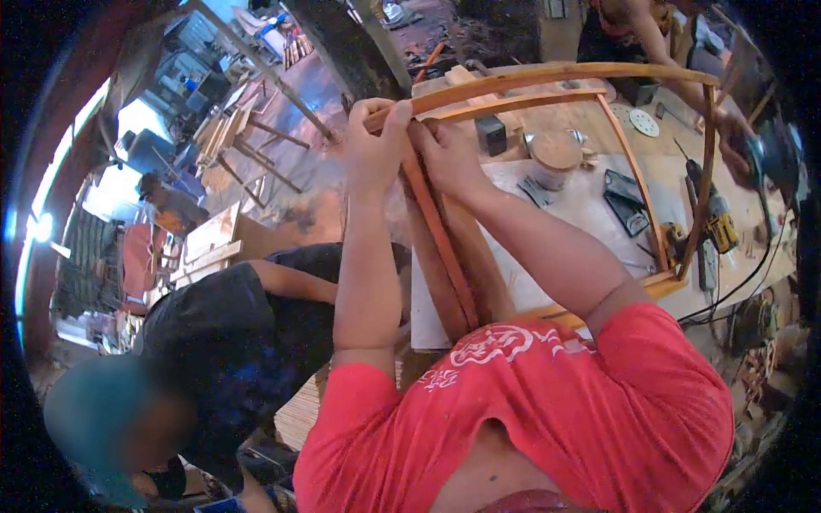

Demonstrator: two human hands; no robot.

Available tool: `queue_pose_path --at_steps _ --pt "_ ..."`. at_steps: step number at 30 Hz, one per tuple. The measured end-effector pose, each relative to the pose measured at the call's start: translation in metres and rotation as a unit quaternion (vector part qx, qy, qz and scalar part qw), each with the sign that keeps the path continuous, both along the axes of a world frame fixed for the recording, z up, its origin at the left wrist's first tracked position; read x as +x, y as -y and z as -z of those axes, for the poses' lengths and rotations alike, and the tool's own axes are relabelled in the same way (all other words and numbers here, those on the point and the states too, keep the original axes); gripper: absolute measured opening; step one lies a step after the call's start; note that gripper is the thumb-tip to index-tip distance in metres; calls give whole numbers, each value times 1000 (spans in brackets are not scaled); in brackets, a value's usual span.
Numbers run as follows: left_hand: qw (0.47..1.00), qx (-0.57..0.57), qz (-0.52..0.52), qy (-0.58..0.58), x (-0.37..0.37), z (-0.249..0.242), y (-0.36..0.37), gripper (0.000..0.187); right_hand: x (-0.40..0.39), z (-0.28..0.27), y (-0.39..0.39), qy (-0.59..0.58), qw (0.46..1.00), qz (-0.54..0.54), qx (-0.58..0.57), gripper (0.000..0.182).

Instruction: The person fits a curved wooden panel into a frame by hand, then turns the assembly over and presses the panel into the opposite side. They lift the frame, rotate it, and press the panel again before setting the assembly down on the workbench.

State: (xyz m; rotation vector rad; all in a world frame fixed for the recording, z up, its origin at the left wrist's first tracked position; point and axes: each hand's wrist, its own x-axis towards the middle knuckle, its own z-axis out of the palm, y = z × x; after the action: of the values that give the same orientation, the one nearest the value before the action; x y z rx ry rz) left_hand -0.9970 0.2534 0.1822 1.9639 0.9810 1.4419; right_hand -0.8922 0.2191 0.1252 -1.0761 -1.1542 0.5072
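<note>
A reddish-brown wooden frame (547, 75) of slim strips stands over the workbench, its near side close to my red shirt. At its far left corner, my left hand (380, 141) is closed around the end of the strip, thumb on top. Right beside it, my right hand (449, 158) grips the same corner with fingers bent; its fingertips are partly hidden. From that corner a strip (432, 205) runs back toward my chest. Next to this strip lies a wider brown board (479, 256).
On the workbench (530, 248) are a round wooden disc (558, 151), a black box (490, 134), a black tray (627, 202), a sanding disc (644, 122) and a yellow drill (721, 224). A person in a dark shirt (231, 333) bends close at left. Another person's arm (676, 77) reaches in at upper right.
</note>
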Motion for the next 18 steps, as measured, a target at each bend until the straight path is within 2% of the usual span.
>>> queue_pose_path --at_steps 3,5,7,9,12,14,15,18 --pt "999 22 36 19 -2 -6 0 27 0 1 1 -2 1000 -15 -10 39" --pt "999 9 48 24 0 -2 -1 22 2 7 -12 -50 990 -121 -57 38" --pt "994 83 36 56 1 3 -6 23 -1 1 -7 -35 991 -115 -65 37" --pt "992 94 41 70 2 5 -6 24 -2 -1 -6 -16 991 -109 -72 36" --pt "988 116 37 95 7 7 -2 25 -3 -2 -6 -52 985 -148 -68 36" --pt "986 127 28 103 5 11 1 25 -6 -11 9 -134 973 -182 -45 33" --pt "987 122 33 101 4 11 0 25 -7 -8 6 -137 973 -182 -46 33" --pt "986 115 49 109 6 12 -6 25 -4 -2 -5 -125 967 -194 -107 32"
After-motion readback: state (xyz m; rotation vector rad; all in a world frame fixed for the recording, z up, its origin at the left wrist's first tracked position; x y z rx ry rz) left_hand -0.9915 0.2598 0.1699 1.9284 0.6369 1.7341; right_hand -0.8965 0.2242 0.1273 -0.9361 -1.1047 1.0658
